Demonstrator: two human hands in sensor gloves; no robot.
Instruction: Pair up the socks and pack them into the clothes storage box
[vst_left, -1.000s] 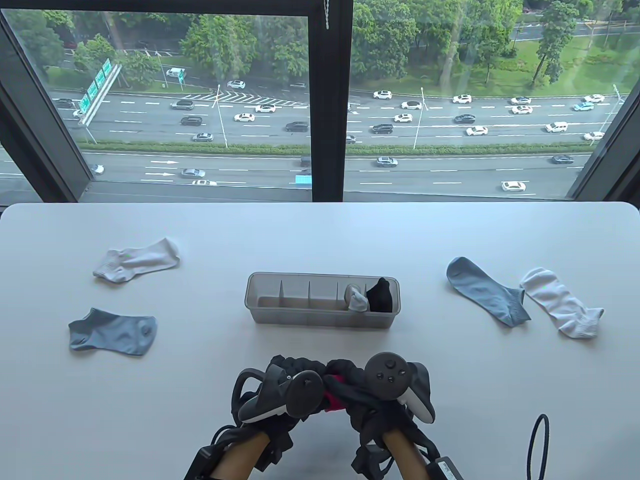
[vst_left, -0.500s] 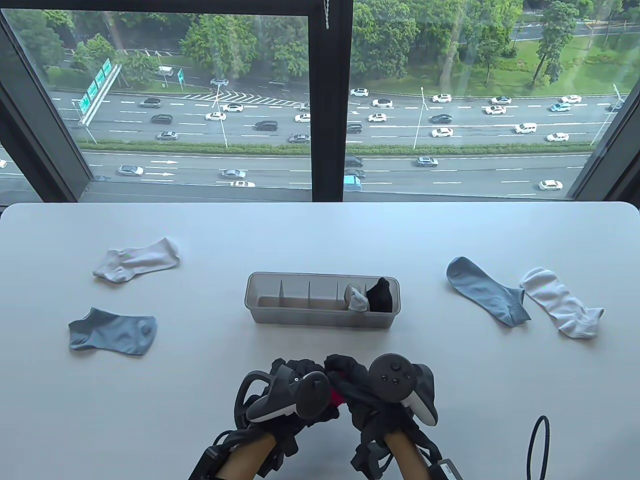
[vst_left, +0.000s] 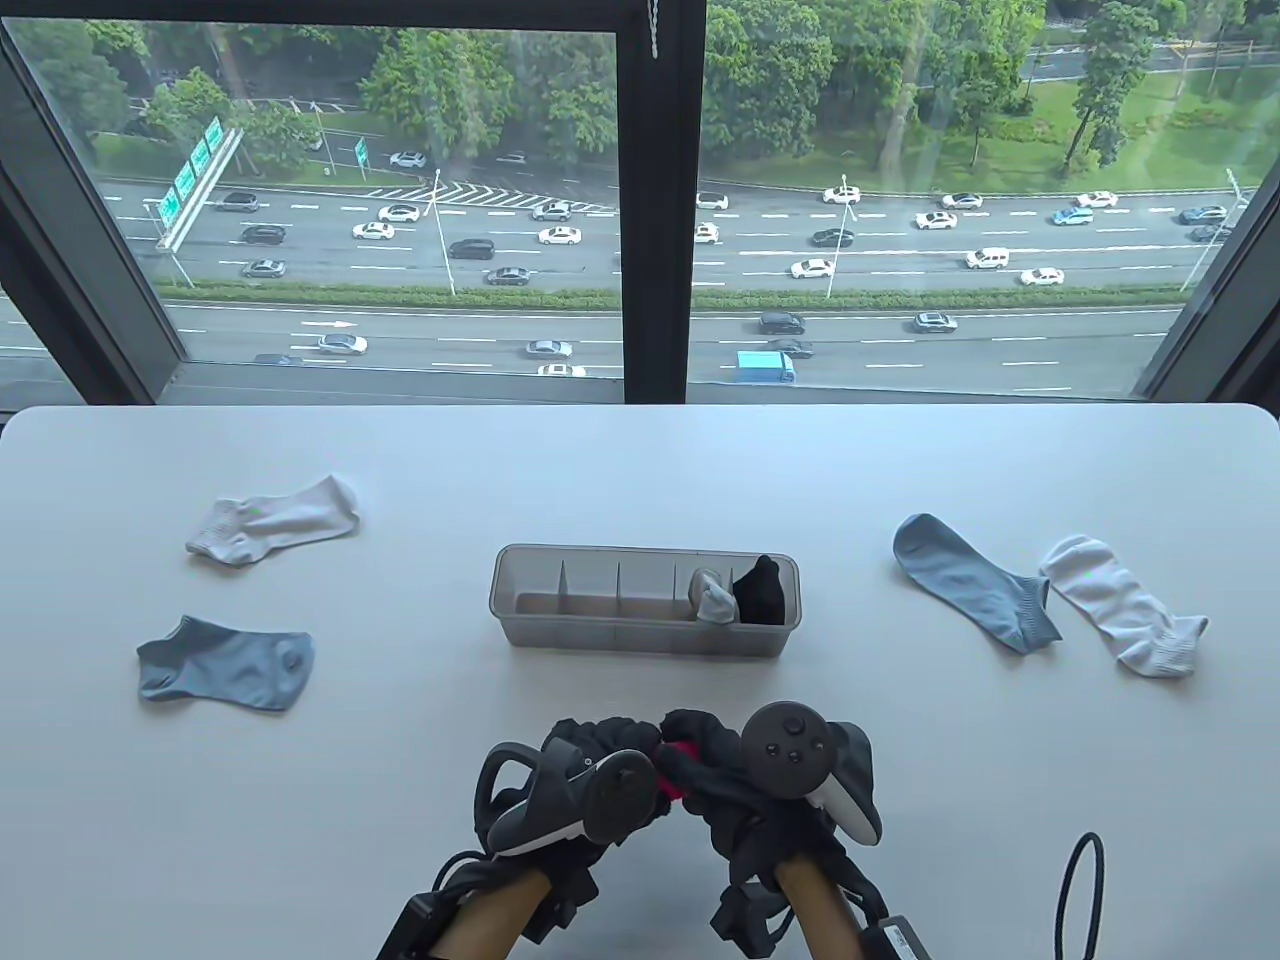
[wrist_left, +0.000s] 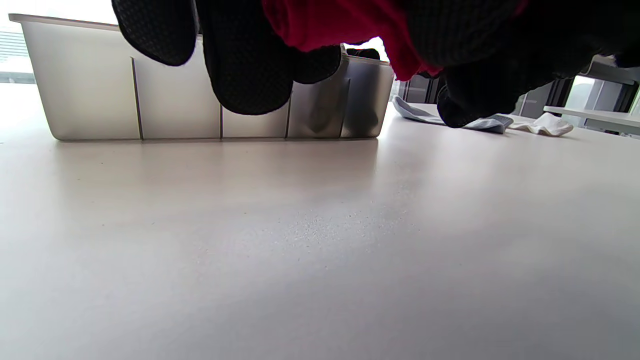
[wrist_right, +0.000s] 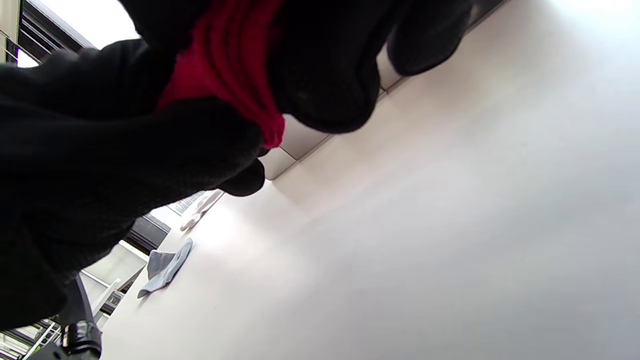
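No writing was legible as both hands, the left hand (vst_left: 585, 775) and right hand (vst_left: 745, 780), clamped their fingers (wrist_left: 250, 75) on a red sock (vst_left: 672, 775) just before the storage box (vst_left: 640, 630) on the table (vst_left: 640, 460), with blue-grey socks (vst_left: 228, 663) and white socks (vst_left: 272, 520) lying well to either side of the box.

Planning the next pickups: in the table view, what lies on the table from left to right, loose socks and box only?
Blue-grey sock → white sock → clothes storage box → blue-grey sock → white sock.
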